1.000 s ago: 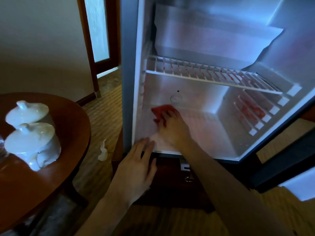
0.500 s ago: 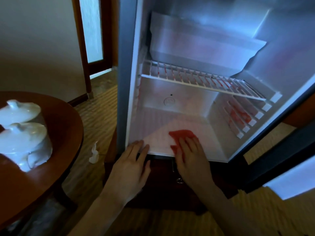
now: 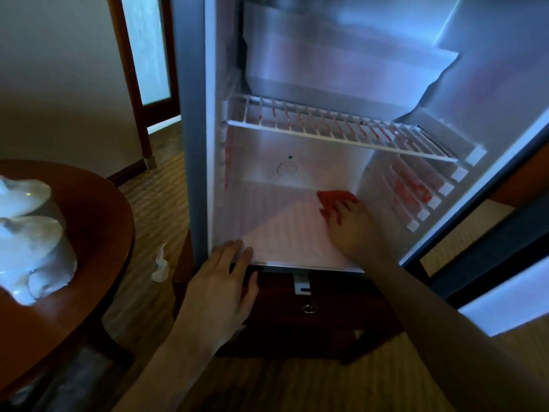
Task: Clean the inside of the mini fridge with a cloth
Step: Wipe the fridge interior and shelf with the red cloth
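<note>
Mini fridge (image 3: 193,144) open, standing on dark wood cabinet (image 3: 297,322); red cloth (image 3: 334,199) on fridge floor, back right, under wire shelf (image 3: 326,129); right hand (image 3: 353,230) presses cloth, fingers straight, together; left hand (image 3: 219,295) rests flat on fridge's front edge, fingers relaxed, slightly apart.

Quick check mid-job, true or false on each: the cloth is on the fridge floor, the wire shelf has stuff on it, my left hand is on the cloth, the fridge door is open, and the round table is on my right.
1. The red cloth lies on the floor of the mini fridge. True.
2. The wire shelf holds items. False: nothing sits on it.
3. The left hand presses the cloth. False: the right hand does; the left rests at the fridge's front edge.
4. The fridge door is open. True.
5. The round table is on the right. False: it is on the left, with white lidded pots.
</note>
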